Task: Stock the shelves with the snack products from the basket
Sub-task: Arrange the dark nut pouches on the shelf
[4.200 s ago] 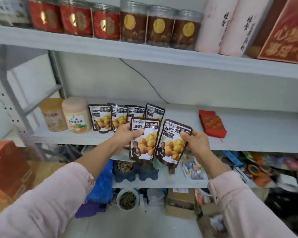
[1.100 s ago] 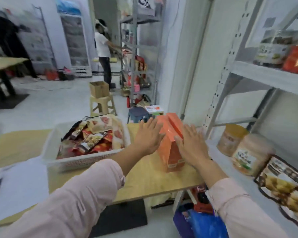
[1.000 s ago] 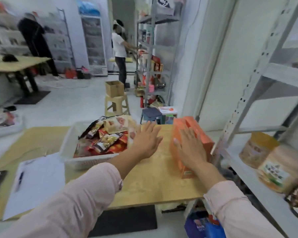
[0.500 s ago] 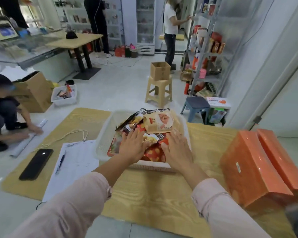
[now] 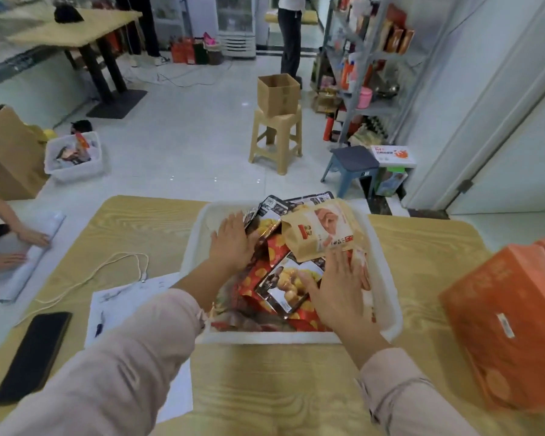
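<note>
A white plastic basket [image 5: 387, 278] full of snack packs stands on the wooden table in front of me. Dark chestnut pouches [image 5: 280, 283] lie among red packets, and a tan paper bag [image 5: 320, 231] rests on top at the back right. My left hand [image 5: 232, 243] lies flat with fingers spread on the packs at the basket's left side. My right hand [image 5: 339, 287] rests palm down on the packs at the front right, its fingers touching a chestnut pouch. Neither hand grips anything. The shelf is out of view.
Orange gift boxes [image 5: 513, 316] stand at the table's right edge. A black phone [image 5: 33, 354], a paper sheet with a pen [image 5: 120, 313] and a white cable [image 5: 107, 272] lie at the left. On the floor beyond are a beige stool with a carton [image 5: 277, 121], a blue stool [image 5: 353, 165] and another basket [image 5: 74, 155]. A person crouches at the left.
I turned from the shelf, where both hands held chestnut pouches, to the table. My empty hands moved past the orange boxes and came down onto the packs in the basket.
</note>
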